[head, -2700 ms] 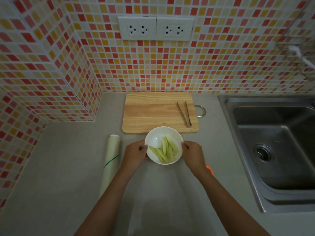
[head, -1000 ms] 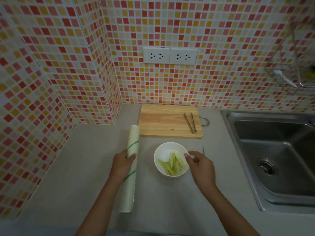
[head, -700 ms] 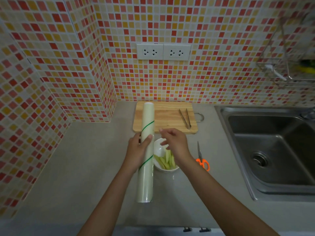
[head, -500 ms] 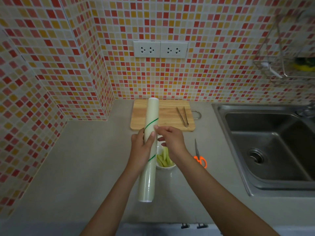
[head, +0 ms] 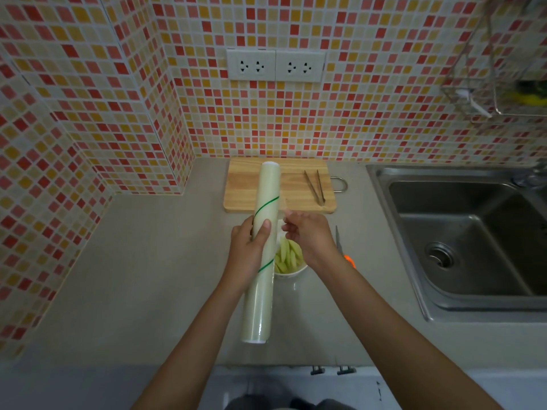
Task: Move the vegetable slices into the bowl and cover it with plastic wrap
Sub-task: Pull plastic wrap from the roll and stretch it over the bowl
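Plastic wrap roll (head: 262, 250) now lifted off the counter (head: 142, 279), gripped in left hand (head: 251, 253) above the bowl (head: 291, 272) of vegetable slices (head: 285, 257) near the front edge; right hand (head: 307, 235) pinching the film's loose edge – unrolling begun, covering next

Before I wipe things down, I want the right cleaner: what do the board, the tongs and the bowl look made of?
Board: pale wood, matt, grain lines showing, with a metal loop handle. Tongs: thin metal, dull grey sheen, likely steel. Bowl: white and glossy, probably ceramic, though hard plastic can't be ruled out.
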`<state>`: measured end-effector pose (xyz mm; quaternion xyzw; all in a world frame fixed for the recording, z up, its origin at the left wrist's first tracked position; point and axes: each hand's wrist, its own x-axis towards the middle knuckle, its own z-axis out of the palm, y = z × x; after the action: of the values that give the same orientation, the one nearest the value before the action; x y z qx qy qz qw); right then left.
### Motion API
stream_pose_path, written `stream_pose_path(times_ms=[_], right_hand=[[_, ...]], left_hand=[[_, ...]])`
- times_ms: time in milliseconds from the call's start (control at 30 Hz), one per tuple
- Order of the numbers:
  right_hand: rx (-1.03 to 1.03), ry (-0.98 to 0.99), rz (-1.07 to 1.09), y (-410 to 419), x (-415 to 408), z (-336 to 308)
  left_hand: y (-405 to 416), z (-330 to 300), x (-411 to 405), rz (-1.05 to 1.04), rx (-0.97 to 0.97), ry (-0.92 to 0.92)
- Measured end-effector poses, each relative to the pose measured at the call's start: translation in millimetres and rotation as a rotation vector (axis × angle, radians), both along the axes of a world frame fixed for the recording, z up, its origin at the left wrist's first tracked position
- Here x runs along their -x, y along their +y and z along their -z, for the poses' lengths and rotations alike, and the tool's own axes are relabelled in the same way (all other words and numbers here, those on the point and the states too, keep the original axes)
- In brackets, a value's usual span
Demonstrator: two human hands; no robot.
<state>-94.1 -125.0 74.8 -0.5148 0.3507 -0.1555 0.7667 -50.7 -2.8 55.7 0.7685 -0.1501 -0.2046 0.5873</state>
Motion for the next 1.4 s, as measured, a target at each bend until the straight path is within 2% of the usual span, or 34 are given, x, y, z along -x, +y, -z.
stream_pose_path(times_ms=[167,267,367,467,567,667,767,833,933,1000,1100,1200,1267,1400], right_hand=[[-0.067,0.025,-0.013,-5,10,2],[0.110,0.106,-0.021,-3,7,0],[0.268,0.075,-0.003,-3,4,-2],[0.190,0.000,0.061,-6,9,-2],[0.074,-0.053,0.033,-9,15,-5],[0.291,0.067,-0.042,-9,9,-8],[0.499,0.106,-0.013,-13,1,-11],[0.459,0.104,0.012,-20,-1,-11],[0.178,0.061,0.059,-27,5,-11],[0.101,0.081,0.091,-24,10,-11],[0.293,0.175,-0.001,-9,20,-3],[0.453,0.135,-0.145,6,25,3],[0.457,0.104,-0.129,4,26,1],[0.317,0.104,-0.097,-4,32,-3]], left_hand=[[-2,-4,8,0.044,0.015,0.012],[-3,-6,16,0.072,0.023,0.025],[-1,-6,23,0.073,0.026,0.037],[5,-10,28,0.075,0.075,0.064],[11,-14,31,0.085,0.095,0.106],[13,-12,34,0.123,0.069,0.061],[13,-10,35,0.141,0.042,0.033],[15,-9,35,0.140,0.033,0.043],[15,-11,35,0.130,0.047,0.054],[13,-14,34,0.111,0.070,0.055],[8,-17,30,0.085,0.069,0.064],[3,-21,26,0.109,0.046,0.039],[1,-24,26,0.117,0.057,0.031],[-3,-28,24,0.110,0.086,0.039]])
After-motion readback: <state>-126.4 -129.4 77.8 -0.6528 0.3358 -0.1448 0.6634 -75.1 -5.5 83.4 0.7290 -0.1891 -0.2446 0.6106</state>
